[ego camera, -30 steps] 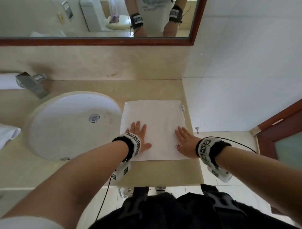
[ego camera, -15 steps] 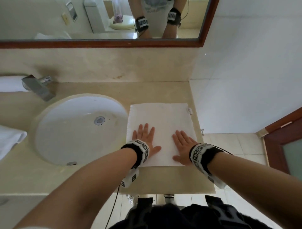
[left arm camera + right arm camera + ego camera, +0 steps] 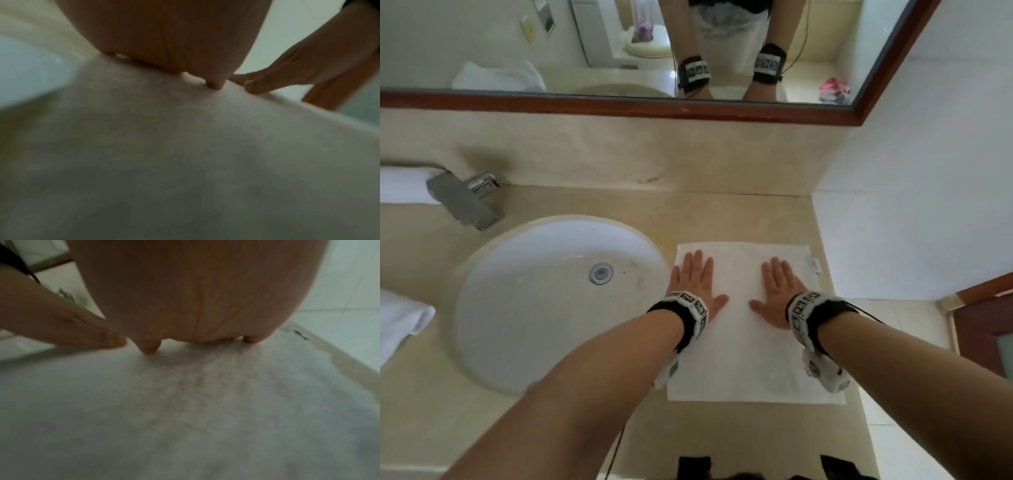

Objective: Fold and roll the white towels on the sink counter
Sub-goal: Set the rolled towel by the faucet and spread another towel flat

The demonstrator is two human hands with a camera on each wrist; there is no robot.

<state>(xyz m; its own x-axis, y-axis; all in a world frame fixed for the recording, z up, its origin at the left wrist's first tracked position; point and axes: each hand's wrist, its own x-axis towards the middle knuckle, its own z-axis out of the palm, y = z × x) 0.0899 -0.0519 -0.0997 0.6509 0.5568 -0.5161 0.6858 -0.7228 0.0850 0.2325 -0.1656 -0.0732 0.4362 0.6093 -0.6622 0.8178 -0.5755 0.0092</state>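
A white towel (image 3: 743, 363) lies flat on the beige counter (image 3: 722, 212), to the right of the sink. My left hand (image 3: 693, 284) presses flat on its far left part, fingers straight. My right hand (image 3: 777, 291) presses flat on its far right part, fingers straight too. A small label (image 3: 815, 265) sticks out at the towel's right edge. In the left wrist view the towel (image 3: 185, 154) fills the frame under my palm (image 3: 164, 32). The right wrist view shows the towel (image 3: 205, 402) beneath my right palm (image 3: 195, 288).
The white oval sink (image 3: 551, 301) with a metal faucet (image 3: 465, 202) sits at the left. Another white towel (image 3: 400, 318) lies at the far left edge and a rolled one (image 3: 404, 185) behind the faucet. The counter ends at the white wall (image 3: 911, 205) on the right.
Both hands have slid away from me across the towel, from its near part toward its far edge, staying flat. The view has tilted so the towel sits lower.
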